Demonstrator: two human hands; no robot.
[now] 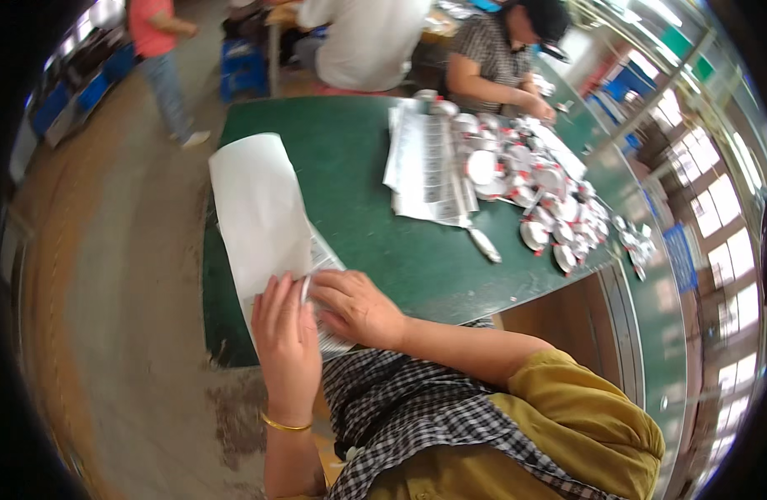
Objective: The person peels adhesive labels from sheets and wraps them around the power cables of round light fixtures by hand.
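Note:
A long white paper sheet (258,192) lies at the left end of the green table, its far end slightly curled. My left hand (283,321), with a gold bangle at the wrist, rests on the sheet's near part with fingers stretched out side by side. Close against it, my right hand (358,308) has bent fingers at the sheet's right edge, where a narrow white strip of paper stands up between the hands. A printed sheet (323,254) shows partly from under the white one and my right hand. My fingers hide the exact grip.
On the green table (350,158) sit a stack of printed sheets (425,167), a white tube-like piece (485,245) and a heap of round white parts with red bits (550,187). A co-worker (500,67) handles parts across the table. Another person stands at far left.

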